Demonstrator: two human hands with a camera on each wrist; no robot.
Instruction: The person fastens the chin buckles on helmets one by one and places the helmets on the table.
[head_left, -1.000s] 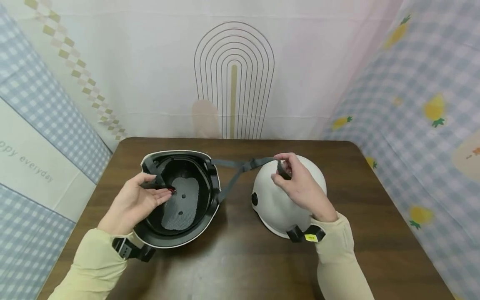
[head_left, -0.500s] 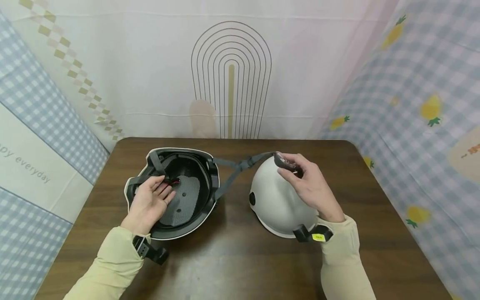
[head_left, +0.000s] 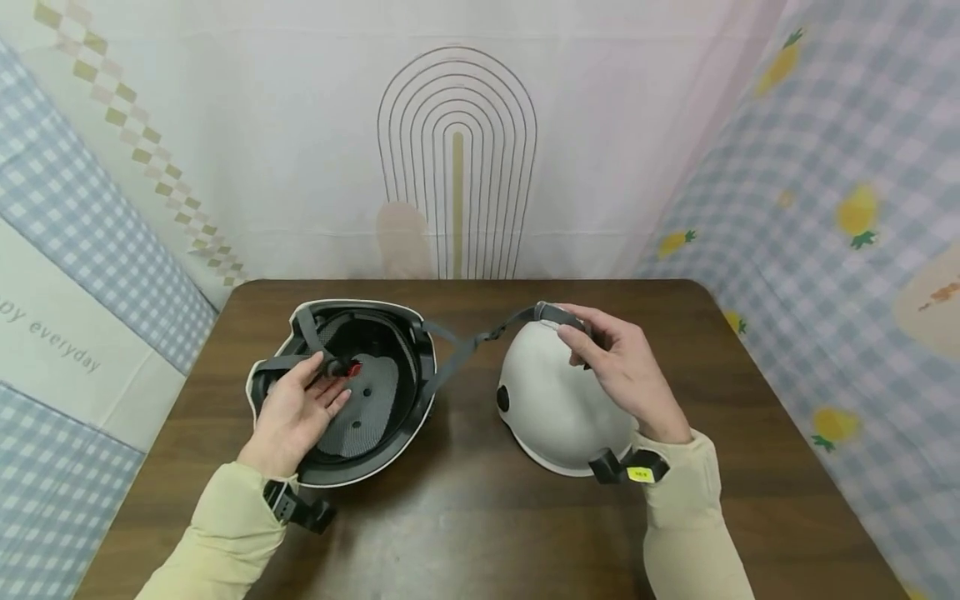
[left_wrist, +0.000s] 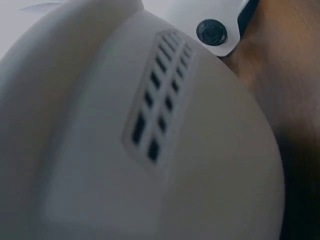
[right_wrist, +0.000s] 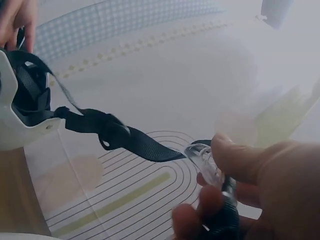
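1. Currently, with twelve at the far edge of the table point(head_left: 465, 533), the upturned helmet point(head_left: 352, 473) sits at ten o'clock, its hollow facing up.

2. Within that hollow is a black liner point(head_left: 356, 337), and at the bottom lies a grey mesh pad point(head_left: 377, 408) with dark holes.

3. My left hand point(head_left: 294, 422) reaches in from the helmet's eight o'clock, palm up, thumb and fingers pinching the dark left strap point(head_left: 309, 329); a red piece point(head_left: 355, 367) shows just beside my fingertips.

4. From the helmet's three o'clock, the right strap point(head_left: 459, 362) runs across, its two bands joined midway.

5. My right hand point(head_left: 624, 371), at two o'clock, has thumb and fingers clamped on a clear plastic piece point(right_wrist: 206, 162) at that strap's end.

6. Below it the white helmet point(head_left: 558, 417) rests dome up, hiding its inside from me; a black disc point(head_left: 503, 398) marks its nine o'clock side.

7. Slotted vents point(left_wrist: 160, 95) in a pale outer surface face my left wrist camera.
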